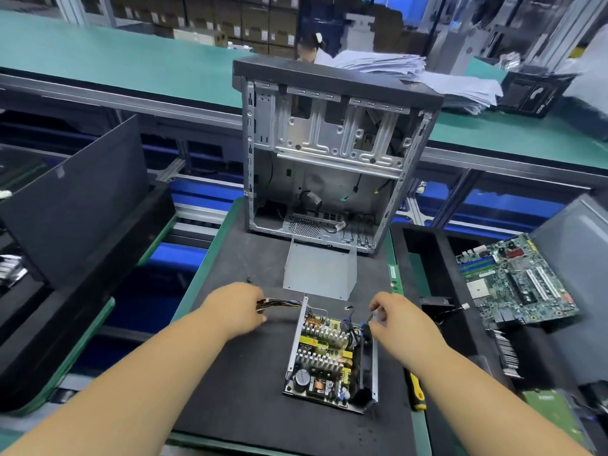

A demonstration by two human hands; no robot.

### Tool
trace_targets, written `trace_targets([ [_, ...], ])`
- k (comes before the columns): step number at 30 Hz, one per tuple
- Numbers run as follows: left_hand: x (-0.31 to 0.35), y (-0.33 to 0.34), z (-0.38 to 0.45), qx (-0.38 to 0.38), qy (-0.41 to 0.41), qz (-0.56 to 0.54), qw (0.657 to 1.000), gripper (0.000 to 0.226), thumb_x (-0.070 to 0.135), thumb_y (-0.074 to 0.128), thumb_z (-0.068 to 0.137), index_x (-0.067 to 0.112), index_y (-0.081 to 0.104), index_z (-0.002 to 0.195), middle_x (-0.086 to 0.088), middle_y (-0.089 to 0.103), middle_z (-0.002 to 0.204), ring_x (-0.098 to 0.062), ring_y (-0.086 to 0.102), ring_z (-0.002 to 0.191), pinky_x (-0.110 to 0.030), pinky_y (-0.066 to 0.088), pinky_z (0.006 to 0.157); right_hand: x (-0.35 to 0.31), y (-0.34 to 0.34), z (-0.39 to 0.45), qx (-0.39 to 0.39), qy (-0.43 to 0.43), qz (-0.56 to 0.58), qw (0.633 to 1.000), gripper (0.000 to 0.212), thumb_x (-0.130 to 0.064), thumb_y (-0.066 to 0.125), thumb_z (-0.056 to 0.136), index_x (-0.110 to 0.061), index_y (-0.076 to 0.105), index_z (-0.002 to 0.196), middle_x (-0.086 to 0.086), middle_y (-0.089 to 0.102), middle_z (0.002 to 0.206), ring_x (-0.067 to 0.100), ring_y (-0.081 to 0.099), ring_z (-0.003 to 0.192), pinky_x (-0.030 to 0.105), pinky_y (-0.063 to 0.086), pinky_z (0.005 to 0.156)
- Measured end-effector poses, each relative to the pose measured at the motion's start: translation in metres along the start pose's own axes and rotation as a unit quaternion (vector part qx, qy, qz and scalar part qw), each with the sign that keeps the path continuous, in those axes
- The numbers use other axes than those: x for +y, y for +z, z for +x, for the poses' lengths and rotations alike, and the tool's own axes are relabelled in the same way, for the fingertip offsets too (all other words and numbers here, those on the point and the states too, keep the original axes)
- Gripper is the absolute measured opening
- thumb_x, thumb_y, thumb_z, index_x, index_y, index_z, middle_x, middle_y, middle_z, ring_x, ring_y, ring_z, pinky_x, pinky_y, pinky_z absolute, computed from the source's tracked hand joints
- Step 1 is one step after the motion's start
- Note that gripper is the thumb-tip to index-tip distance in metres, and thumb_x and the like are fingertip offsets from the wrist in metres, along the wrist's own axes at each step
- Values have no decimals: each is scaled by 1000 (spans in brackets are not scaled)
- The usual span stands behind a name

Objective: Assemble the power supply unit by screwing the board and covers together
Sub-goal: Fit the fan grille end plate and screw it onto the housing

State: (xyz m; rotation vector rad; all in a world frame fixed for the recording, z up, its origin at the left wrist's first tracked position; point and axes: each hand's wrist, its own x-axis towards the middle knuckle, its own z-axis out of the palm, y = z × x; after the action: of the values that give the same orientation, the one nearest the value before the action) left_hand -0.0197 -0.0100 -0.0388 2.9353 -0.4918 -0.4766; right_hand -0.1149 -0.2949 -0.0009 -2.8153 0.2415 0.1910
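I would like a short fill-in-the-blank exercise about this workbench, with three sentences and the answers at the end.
1. The left hand holds the bundle of ____ that comes out of the power supply.
2. The loose metal cover lies between the power supply and the open computer ____.
3. The green motherboard lies on the person's ____ side.

Missing words: wires; case; right

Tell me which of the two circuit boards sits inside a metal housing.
The power supply board between the hands sits in an open metal housing. The green motherboard lies bare in the black tray on the right.
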Motion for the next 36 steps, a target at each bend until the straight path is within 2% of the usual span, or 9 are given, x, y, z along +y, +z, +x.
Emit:
trace_targets([
  [4, -17, -14, -4, 9, -29, 27, 999, 10, 31, 60, 85, 32, 64, 94, 9, 64, 95, -18, 60, 92, -28, 49, 73, 5, 12, 8, -21, 46, 14, 999, 27, -33, 52, 96, -28, 48, 122, -6, 56, 87, 17, 58, 76, 30, 40, 58],
  [9, -37, -28, -9, 24, -71, 38, 996, 10, 28, 51, 83, 32, 59, 86, 11, 58, 86, -17, 57, 83, -27, 41, 64, 6, 22, 18, -18, 61, -2, 998, 21, -29, 53, 97, -24, 48, 117, -6, 55, 79, 17, 56, 73, 29, 37, 54],
  [13, -51, -23, -13, -12, -89, 58, 994, 14, 29, 52, 87, 28, 63, 95, 8, 61, 94, -19, 55, 83, -28, 41, 68, 8, 22, 20, -33, 63, -9, 997, 13, -30, 50, 97, -28, 47, 109, -10, 53, 72, 8, 52, 63, 27, 35, 49],
  [17, -53, -9, -14, -52, -79, 31, 995, 4, 28, 53, 86, 29, 51, 89, 5, 57, 95, -21, 56, 88, -29, 40, 72, 9, 22, 22, -43, 65, -11, 997, 15, -32, 49, 97, -31, 53, 111, -7, 52, 97, 14, 57, 76, 29, 44, 64],
  [20, -48, -3, -10, -60, -51, 31, 996, 37, 24, 52, 84, 30, 51, 121, 1, 54, 119, -23, 55, 113, -32, 42, 88, 6, 20, 26, -22, 54, -29, 998, 19, -35, 52, 96, -30, 58, 113, -4, 49, 107, 18, 55, 94, 32, 49, 80],
  [22, -40, -2, -9, -33, -30, 6, 999, 68, 24, 54, 81, 31, 35, 146, 2, 47, 137, -22, 46, 128, -34, 37, 103, -1, 20, 32, 0, 39, -54, 998, 23, -38, 51, 95, -30, 61, 114, -5, 59, 112, 20, 54, 105, 33, 48, 87],
  [28, -12, -10, -20, 36, 48, -131, 990, 79, 16, 52, 81, 33, 25, 153, 6, 37, 146, -18, 29, 140, -33, 19, 116, -36, 27, 56, -62, 93, -107, 988, 36, -56, 52, 93, -36, 60, 122, -10, 66, 120, 20, 53, 121, 38, 31, 97],
  [32, -7, -12, -29, 42, 56, -164, 984, 73, 13, 50, 84, 36, 29, 151, 9, 35, 150, -19, 26, 141, -32, 17, 117, -41, 27, 58, -50, 132, -28, 990, 18, -34, 59, 93, -40, 67, 107, -17, 69, 110, 14, 58, 112, 33, 33, 97],
  [36, -4, -12, -35, 57, 70, -169, 981, 67, 12, 50, 85, 36, 38, 147, 12, 41, 144, -16, 33, 135, -30, 21, 113, -35, 19, 48, -46, 107, 59, 991, 12, -27, 67, 89, -38, 69, 84, -14, 72, 92, 12, 64, 96, 38, 41, 102],
])
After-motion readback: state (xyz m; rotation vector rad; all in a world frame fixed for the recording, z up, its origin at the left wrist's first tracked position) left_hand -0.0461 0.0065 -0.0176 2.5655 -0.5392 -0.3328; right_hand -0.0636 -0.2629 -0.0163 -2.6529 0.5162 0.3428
